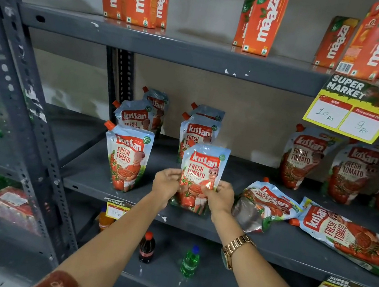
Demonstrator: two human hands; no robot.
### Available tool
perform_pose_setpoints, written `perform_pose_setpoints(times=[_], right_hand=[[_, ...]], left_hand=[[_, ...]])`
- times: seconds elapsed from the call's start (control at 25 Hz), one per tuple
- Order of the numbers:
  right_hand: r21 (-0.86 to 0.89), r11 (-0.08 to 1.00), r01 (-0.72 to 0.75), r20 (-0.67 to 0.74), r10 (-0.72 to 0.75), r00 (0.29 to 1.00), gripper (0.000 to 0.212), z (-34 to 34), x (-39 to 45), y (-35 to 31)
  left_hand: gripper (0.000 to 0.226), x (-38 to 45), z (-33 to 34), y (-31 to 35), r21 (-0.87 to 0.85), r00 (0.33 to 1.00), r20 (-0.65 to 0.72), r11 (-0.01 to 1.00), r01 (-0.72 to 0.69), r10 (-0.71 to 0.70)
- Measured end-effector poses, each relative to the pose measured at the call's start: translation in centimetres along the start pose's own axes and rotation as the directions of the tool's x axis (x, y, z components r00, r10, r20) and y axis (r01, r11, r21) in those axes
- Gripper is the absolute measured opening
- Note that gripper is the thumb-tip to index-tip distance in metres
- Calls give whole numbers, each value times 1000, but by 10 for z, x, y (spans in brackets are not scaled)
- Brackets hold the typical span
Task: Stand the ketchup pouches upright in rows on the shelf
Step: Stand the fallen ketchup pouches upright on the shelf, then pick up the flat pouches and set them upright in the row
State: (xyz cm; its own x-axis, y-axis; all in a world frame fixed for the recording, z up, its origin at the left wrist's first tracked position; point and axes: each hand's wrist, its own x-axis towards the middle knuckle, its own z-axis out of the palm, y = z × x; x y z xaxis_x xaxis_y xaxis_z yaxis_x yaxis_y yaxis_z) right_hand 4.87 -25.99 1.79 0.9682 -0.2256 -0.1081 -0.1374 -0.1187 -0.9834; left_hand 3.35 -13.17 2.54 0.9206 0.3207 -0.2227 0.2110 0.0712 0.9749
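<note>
Both hands, left hand (167, 182) and right hand (222, 196), grasp an upright ketchup pouch (201, 170) by its sides at the near edge of the middle shelf (219, 227); standing pouches (126, 157) in rows to the left and behind; fallen pouches (266, 205) lying flat right; juice cartons (266, 17) above

Both forearms are bare from the sleeves forward, and there's a gold-toned metal wristwatch (235, 248) with a linked band on the right wrist. Behind the wristwatch, at the bottom edge, two sleeve cuffs (58, 284) peek in, reddish-brown fabric printed with a pale leafy floral pattern.
</note>
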Motion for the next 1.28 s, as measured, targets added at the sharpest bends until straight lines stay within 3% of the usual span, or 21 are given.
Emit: perform_pose_setpoints(times=[0.12,0.24,0.36,0.48,0.56,0.64,0.76,1.0,1.16,1.28], right_hand=[[-27,991,131,5,-131,991,34,0,0,-3],[-124,983,132,30,-130,991,29,-3,-1,4],[-75,977,199,-84,-205,975,31,-7,-9,1],[-68,923,378,-339,-378,862,31,-17,-17,-12],[-116,893,436,-452,-438,777,28,-28,-15,-16],[-143,888,437,-530,-441,724,26,-43,-10,-16],[-135,923,360,-616,-363,700,24,-66,1,-6],[-85,994,67,-606,-105,788,23,-103,21,24],[-100,991,-92,-490,31,871,43,-124,25,32],[-62,979,-195,-362,160,918,68,-141,33,37]], left_hand=[[41,3,-1,1,70,991,-26,989,-127,129],[34,0,1,-4,165,987,-3,973,-160,163],[38,-8,5,0,187,982,-28,966,-179,188],[55,-26,9,5,161,949,-115,948,-275,295],[47,-31,10,5,287,864,-197,870,-401,463],[33,-32,14,5,424,785,-171,764,-487,595],[23,-38,27,8,437,767,-45,703,-561,640],[18,-47,78,12,395,712,183,612,-685,678],[29,-42,117,-1,390,833,291,737,-553,471],[30,-41,137,-7,435,903,272,795,-424,333]])
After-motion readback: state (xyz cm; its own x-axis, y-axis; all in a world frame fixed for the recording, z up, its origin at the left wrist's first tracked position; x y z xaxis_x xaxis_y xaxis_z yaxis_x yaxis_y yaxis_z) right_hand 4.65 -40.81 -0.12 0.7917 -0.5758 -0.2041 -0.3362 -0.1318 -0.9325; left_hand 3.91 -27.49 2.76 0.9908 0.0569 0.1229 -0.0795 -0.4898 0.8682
